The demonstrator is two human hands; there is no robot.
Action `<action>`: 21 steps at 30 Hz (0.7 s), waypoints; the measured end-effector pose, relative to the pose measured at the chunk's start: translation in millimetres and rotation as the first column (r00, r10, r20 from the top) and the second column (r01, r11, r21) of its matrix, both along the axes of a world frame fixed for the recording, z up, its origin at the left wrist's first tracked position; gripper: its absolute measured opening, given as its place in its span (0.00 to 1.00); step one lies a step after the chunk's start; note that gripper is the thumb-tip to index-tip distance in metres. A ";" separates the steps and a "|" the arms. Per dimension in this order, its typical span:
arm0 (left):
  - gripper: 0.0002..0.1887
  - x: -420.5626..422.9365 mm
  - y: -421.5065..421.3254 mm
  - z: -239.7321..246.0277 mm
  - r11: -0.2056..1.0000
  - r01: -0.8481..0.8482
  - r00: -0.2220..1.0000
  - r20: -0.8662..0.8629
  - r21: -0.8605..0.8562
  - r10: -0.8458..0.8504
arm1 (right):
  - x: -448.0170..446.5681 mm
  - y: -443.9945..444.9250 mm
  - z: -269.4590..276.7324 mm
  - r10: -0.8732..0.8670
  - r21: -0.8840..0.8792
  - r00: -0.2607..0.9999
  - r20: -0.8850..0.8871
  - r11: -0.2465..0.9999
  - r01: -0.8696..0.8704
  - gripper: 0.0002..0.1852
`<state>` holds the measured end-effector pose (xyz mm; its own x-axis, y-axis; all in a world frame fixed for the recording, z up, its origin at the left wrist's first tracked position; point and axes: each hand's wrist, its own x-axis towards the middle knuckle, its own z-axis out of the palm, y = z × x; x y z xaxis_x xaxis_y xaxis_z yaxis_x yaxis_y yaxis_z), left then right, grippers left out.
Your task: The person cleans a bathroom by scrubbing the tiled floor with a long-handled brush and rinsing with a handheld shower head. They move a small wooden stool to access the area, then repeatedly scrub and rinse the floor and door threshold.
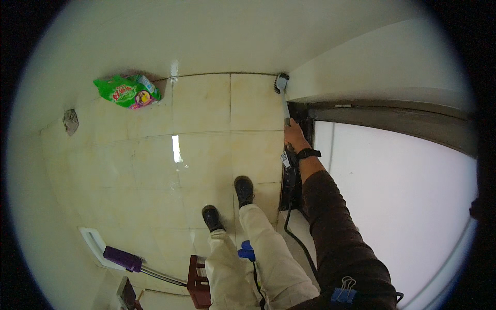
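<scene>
My right hand (297, 135) grips the grey handle of a scrub brush (282, 82). The brush's dark bristles rest on the floor tiles in the corner where two walls meet, beside a dark door threshold (299, 110). A black watch-like band (309, 153) circles my right wrist. Just below it, a small tag with a printed code (285, 159) hangs at a black cable (290, 228) that runs along my dark sleeve. My left hand is out of view.
A green plastic bag of detergent (127, 92) stands against the far wall. To its left is a grey lump (70, 122). A purple mop head (123, 259) lies at lower left, near a red-brown wooden stool (198, 285). A doorway with a white panel (387, 193) is at right.
</scene>
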<state>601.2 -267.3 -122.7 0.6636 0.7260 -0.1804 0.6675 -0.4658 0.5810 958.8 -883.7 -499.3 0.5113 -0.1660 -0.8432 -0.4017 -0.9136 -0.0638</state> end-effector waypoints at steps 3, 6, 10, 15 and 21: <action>0.26 0.4 -10.6 2.0 0.851 0.364 0.927 -0.241 0.379 -0.289 | -50.2 7.9 2.4 -0.134 -0.016 0.966 0.220 0.990 0.141 0.29; 0.28 6.7 -23.7 5.8 0.645 0.516 0.846 -0.451 0.563 -0.283 | -87.0 17.9 41.5 -0.583 0.269 0.810 0.058 0.791 0.550 0.31; 0.27 14.6 -31.5 8.5 0.772 0.372 0.923 -0.297 0.515 -0.246 | -66.1 14.5 61.5 -0.376 0.164 0.909 0.180 0.923 0.349 0.30; 0.26 6.5 -21.7 1.3 0.854 0.316 0.946 -0.207 0.414 -0.250 | -19.5 -32.5 20.8 0.239 -0.248 0.828 0.506 0.961 -0.125 0.25; 0.26 -33.3 -4.6 -16.2 0.971 -0.095 0.951 -0.269 0.221 0.154 | -108.4 -14.4 38.7 0.153 -0.143 0.988 0.032 0.979 -0.147 0.28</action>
